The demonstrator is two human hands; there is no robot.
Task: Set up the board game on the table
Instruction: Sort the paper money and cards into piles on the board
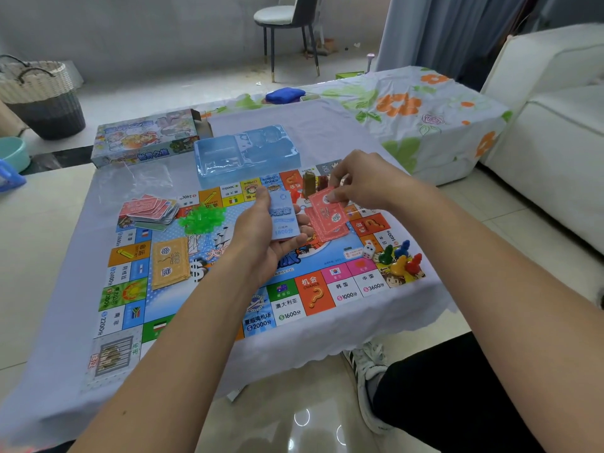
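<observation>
1. Fingers (333, 195) of the right hand (362, 184) pinch the top edge of a red card (322, 204), held above a red card pile (328, 225) on the game board (294, 289).
2. Fingers of the left hand (264, 237) curl round a stack of blue cards (282, 217); the top card reads "1600".
3. The game board lies flat on the table (58, 371), under a pale cloth; its near edge sits close to the table's near edge, with bare cloth left of the board.
4. On the board's left part: a fanned heap of pink cards (148, 209), green plastic houses (202, 219) just beside it, and an orange card deck (170, 266) nearer the viewer.
5. On the board's right corner: a white die (368, 250) and coloured pawns (400, 259), close together.
6. Beyond the board's far edge: a clear blue plastic tray (245, 152), touching or overlapping that edge, and the game box (147, 138) to its left.
7. Legible board print: "CHANCE", "1000", "3600", "2000", "2400", "2200".
8. Small upright pieces (309, 184) behind the hands are partly hidden; their kind cannot be told. The box title is blurred. Forearms cover the board's centre.
</observation>
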